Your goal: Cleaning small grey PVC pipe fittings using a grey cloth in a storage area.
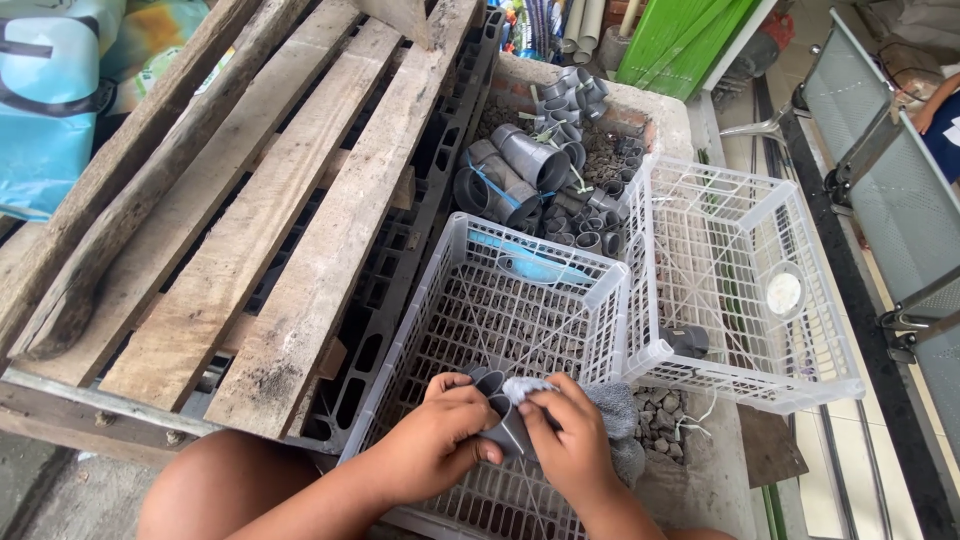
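Looking down from my head, my left hand (pixel 440 435) is curled around a small grey pipe fitting (pixel 503 428), thumb and fingers closed on its left side. My right hand (pixel 570 440) meets it from the other side, fingers bent and pinching a grey rag (pixel 610 400) against the fitting's open mouth. The two hands are together, almost touching, with the fitting clamped between them. A second small fitting (pixel 487 380) shows just above my left fingers; I cannot tell whether it is joined to the one I hold.

Both hands hover over the near end of a white plastic crate (pixel 470 300), whose mesh floor runs away from my knuckles. Its far end holds a blue object (pixel 535 268) I cannot make out clearly. Just to the right of my right hand, touching the first crate's wall, stands a second white crate (pixel 800 350) with one dark fitting (pixel 688 340) in its near corner.

Beyond both crates, well past my fingertips, lies a heap of grey pipe fittings (pixel 540 170), some tied with blue string. To the left of my left hand sits a wooden pallet (pixel 270 200) on a black plastic one. My bare knee (pixel 215 490) is below my left wrist.
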